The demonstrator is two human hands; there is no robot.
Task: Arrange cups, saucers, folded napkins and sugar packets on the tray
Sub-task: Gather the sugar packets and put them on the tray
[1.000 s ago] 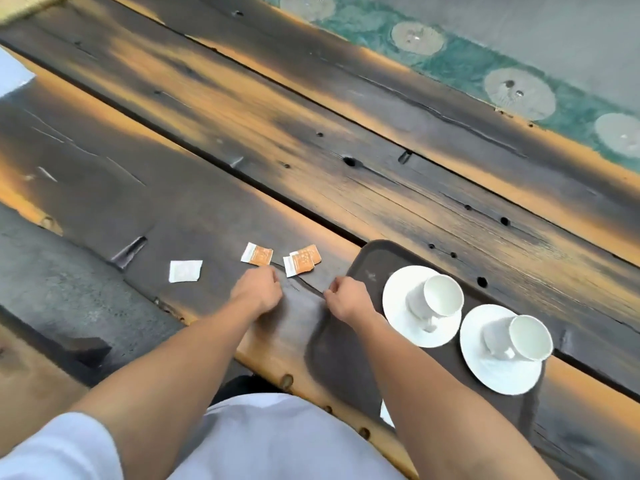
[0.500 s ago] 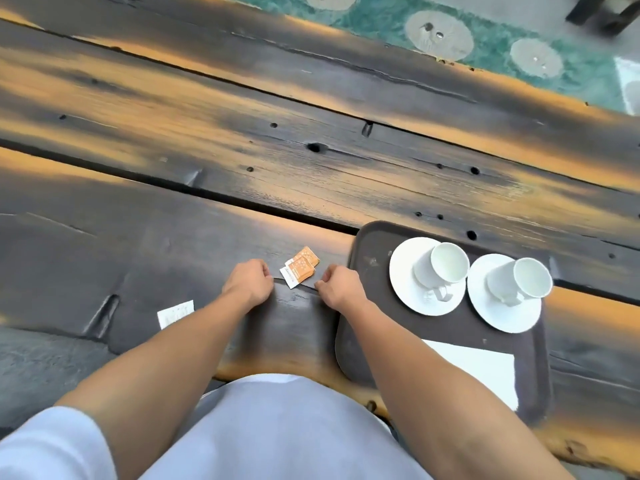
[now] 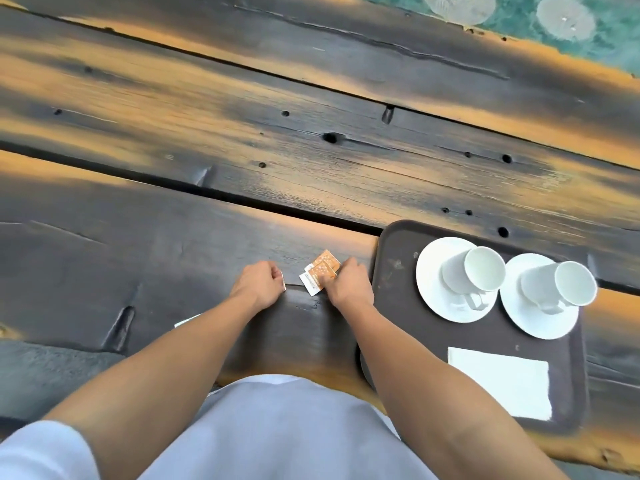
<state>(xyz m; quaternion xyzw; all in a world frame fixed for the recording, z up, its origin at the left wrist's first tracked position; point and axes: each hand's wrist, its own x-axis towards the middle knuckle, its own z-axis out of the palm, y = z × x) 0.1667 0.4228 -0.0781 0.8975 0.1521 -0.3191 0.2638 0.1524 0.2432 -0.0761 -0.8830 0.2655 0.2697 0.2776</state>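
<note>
A pale shirt (image 3: 277, 438) is filling the near edge of the view, with both bare forearms reaching out from it over the dark plank worktop (image 3: 104, 258). On the right, a folded white napkin (image 3: 498, 382) is lying flat in the near part of the brown tray (image 3: 398, 306). A small white paper square (image 3: 187, 321) is peeking out from under the left forearm.

The left hand (image 3: 258, 285) is resting on the worktop with its fingers (image 3: 273, 273) curled in tight, gripping a lone sugar packet (image 3: 284, 286) of which only a thin edge is showing. Just beside it, the right hand (image 3: 346, 287) is pinching the two orange sugar packets (image 3: 320, 273), which are overlapping on the worktop close to the tray's left rim.

Farther back on the tray, two white saucers are sitting side by side, the left saucer (image 3: 433, 299) and the right saucer (image 3: 540, 323), each carrying a white cup, (image 3: 474, 271) and (image 3: 561, 285). A strip of bare tray floor is lying between the left rim and the left saucer.

Beyond, a dark gap (image 3: 242, 199) is running between the planks, and green flooring (image 3: 519, 26) is showing past the far edge
</note>
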